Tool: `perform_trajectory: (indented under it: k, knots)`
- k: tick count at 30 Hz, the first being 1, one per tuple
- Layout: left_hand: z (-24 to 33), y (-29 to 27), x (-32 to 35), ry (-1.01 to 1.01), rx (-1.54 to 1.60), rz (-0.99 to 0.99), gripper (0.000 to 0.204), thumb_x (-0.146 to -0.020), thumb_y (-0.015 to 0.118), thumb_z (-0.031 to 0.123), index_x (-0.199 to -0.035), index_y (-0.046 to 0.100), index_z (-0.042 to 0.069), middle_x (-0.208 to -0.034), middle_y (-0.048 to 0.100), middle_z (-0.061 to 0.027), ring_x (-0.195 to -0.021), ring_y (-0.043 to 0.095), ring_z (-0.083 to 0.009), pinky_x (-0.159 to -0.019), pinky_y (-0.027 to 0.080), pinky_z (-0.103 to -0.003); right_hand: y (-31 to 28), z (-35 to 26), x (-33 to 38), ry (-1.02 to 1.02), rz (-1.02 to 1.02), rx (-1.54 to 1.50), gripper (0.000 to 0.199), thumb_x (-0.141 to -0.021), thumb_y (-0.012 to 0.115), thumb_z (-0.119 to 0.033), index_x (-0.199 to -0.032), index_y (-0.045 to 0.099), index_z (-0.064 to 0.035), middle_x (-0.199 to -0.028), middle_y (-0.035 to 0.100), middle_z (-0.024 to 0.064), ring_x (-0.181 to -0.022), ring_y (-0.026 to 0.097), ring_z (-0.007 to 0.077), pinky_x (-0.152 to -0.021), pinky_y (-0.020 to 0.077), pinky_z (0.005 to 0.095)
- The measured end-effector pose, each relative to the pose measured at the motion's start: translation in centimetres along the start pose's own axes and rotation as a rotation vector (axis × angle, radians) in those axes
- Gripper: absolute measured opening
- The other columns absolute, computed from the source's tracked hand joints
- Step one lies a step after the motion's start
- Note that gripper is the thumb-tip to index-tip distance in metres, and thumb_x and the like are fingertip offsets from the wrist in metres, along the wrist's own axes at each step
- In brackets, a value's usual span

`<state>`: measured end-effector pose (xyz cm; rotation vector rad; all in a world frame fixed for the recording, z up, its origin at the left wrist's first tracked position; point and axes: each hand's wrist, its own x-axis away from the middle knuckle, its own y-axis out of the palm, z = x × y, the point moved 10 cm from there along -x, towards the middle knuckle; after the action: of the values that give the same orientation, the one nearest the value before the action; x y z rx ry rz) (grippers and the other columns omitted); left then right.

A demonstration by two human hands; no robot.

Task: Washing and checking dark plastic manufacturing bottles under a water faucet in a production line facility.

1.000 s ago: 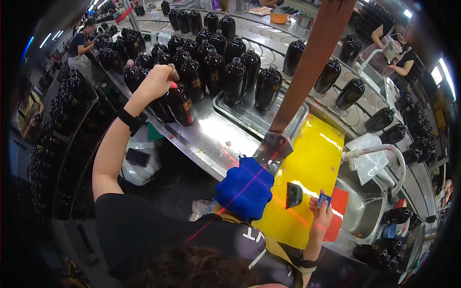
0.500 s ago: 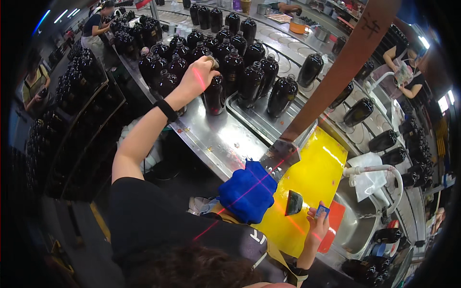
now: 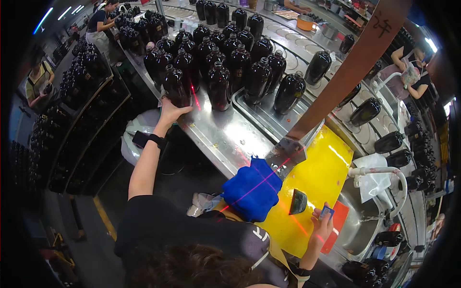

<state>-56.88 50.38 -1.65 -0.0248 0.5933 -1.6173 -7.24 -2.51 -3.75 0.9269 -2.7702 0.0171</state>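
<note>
My left hand [image 3: 171,111] is at the foot of a dark glass bottle [image 3: 175,86] on the near edge of the metal bench. Its fingers curl at the bottle's left side and its thumb stretches along the front of the base; some fingertips are hidden. Several like bottles stand close behind, one [image 3: 219,86] just to the right. My right hand [image 3: 321,229] pinches a small blue-and-white rectangular piece [image 3: 327,212] above a yellow board [image 3: 317,168]. Left of that hand lies a dark, shiny, trapezoid-shaped piece [image 3: 298,201]. A blue cloth [image 3: 252,189] is bunched nearer my body.
A brown post [image 3: 341,77] slants up from the bench beside a metal tray [image 3: 252,115] holding bottles. To the right are a sink [image 3: 357,225] with a white tap [image 3: 384,170] and a red board [image 3: 336,225]. Racks of bottles [image 3: 77,129] stand left. Other people work farther off.
My left hand has left the top of one bottle and moved down and left to the base of another. My right hand keeps the small blue-and-white piece. The view has shifted slightly.
</note>
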Motion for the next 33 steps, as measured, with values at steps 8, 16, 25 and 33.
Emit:
perform_trajectory:
  k: [8,16,25,33]
  knots:
    - [1.1,2.4,-1.9,0.003,-0.163,0.078,0.144,-0.058,0.09,-0.003,-0.153,-0.018,0.005,-0.15,0.033,-0.0191,-0.135,0.04,-0.0277,-0.112,0.036,-0.037,1.2,-0.6,-0.3,-0.015,-0.001,-0.01,0.043,-0.107,0.042,-0.03,-0.137,0.051,-0.0007,-0.101,0.067,0.0107,-0.088,0.064,0.0148,-0.077,0.0514,0.0261]
    - [3.4,4.9,-3.5,0.123,0.102,0.008,0.15,-0.049,0.097,0.015,-0.153,-0.01,-0.004,-0.157,0.016,-0.0215,-0.145,0.021,-0.0282,-0.118,0.023,-0.035,1.2,-0.8,0.2,-0.033,-0.01,-0.019,0.043,-0.107,0.041,-0.03,-0.137,0.052,-0.0012,-0.101,0.068,0.0098,-0.087,0.064,0.0132,-0.077,0.0507,0.0253]
    - [3.5,1.8,-3.5,0.025,-0.091,0.108,0.148,-0.055,0.096,0.022,-0.153,-0.012,-0.003,-0.159,0.011,-0.0229,-0.147,0.016,-0.0267,-0.119,0.017,-0.032,0.0,-0.6,0.9,-0.063,0.011,-0.011,0.044,-0.107,0.041,-0.032,-0.137,0.052,-0.0024,-0.101,0.067,0.009,-0.088,0.063,0.0131,-0.077,0.0501,0.0258]
    - [1.8,2.0,-5.4,0.058,0.013,-0.044,0.145,-0.057,0.094,0.018,-0.153,-0.012,-0.003,-0.157,0.019,-0.0193,-0.142,0.026,-0.0247,-0.116,0.023,-0.029,0.6,-0.6,0.9,-0.032,0.022,-0.009,0.045,-0.105,0.047,-0.034,-0.138,0.052,-0.003,-0.101,0.067,0.0073,-0.088,0.063,0.0125,-0.077,0.0504,0.0264]
